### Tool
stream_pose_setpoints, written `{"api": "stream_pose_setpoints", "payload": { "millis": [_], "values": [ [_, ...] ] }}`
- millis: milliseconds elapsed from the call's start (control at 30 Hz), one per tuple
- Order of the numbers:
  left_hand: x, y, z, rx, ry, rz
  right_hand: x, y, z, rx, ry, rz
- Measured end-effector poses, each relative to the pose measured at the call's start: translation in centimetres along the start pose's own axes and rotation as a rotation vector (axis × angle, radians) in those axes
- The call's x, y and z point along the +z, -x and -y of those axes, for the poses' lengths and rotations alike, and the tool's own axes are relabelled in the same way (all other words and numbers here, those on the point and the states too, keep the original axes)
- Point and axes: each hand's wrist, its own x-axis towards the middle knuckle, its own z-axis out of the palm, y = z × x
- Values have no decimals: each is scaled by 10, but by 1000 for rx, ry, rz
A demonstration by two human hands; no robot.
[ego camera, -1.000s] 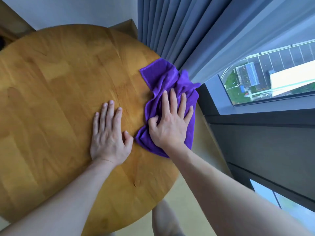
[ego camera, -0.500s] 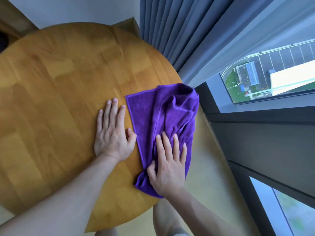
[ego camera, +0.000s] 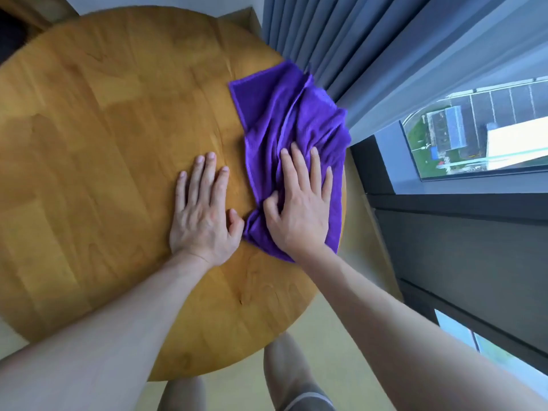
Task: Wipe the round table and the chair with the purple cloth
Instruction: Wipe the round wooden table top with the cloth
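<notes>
— The purple cloth (ego camera: 292,134) has gone back up the counter (ego camera: 112,149) since half a second ago; back then the right hand (ego camera: 299,212) had it dragged down near the close edge, and now both sit higher, toward the curtain.

— And the left hand (ego camera: 204,215)?

— In much the same place, palm flat on the bare wood just left of the cloth. Its fingers (ego camera: 207,176) are straight and lightly spread, holding nothing; the thumb nearly meets the cloth's bunched lower corner.

— Is the right hand gripping the cloth?

— No, it presses it. The fingers (ego camera: 299,170) lie stretched out on top of the fabric, pointing away from the person, and the thumb rests on a fold at the left side.

— Which way does the cloth run?

— Its long axis goes from the near end under the right palm up to the far end by the blue-grey curtain (ego camera: 326,46), leaning slightly left at the top. The far left corner lies flat and square on the wood; the right side is rumpled into ridges that follow the same line and hangs a bit over the counter's right rim.

— So it's on the right side?

— Yes, the right part of the round top, next to the window (ego camera: 480,134). The person's legs (ego camera: 290,378) show below the near edge.
</notes>
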Motion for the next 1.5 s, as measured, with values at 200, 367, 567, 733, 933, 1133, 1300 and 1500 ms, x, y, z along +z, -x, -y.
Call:
{"api": "stream_pose_setpoints", "payload": {
  "millis": [200, 367, 567, 733, 933, 1133, 1300, 1500],
  "values": [
    [-2, -2, -3, -5, 16, -11, -5, 93, -33, -195, 26, 158],
    [-2, -6, -2, -3, 15, 0, -16, 23, -43, -396, 64, 180],
    [-5, -6, -4, -17, 10, 29, -10, -89, -10, -292, 48, 96],
    [-5, -3, -3, -8, 14, 30, -6, -59, -9, -165, 14, 34],
    [-5, -4, -3, -8, 32, 14, -9, 47, -43, -289, 86, 160],
    [-3, -7, -3, -9, 38, 19, -17, -27, -40, -487, 156, 175],
    [-3, -7, -2, -9, 22, 26, -7, -100, 1, -393, 122, 125],
    [-4, -4, -3, -5, 25, 48, -8, -32, -10, -245, 54, 93]
  ]
}}
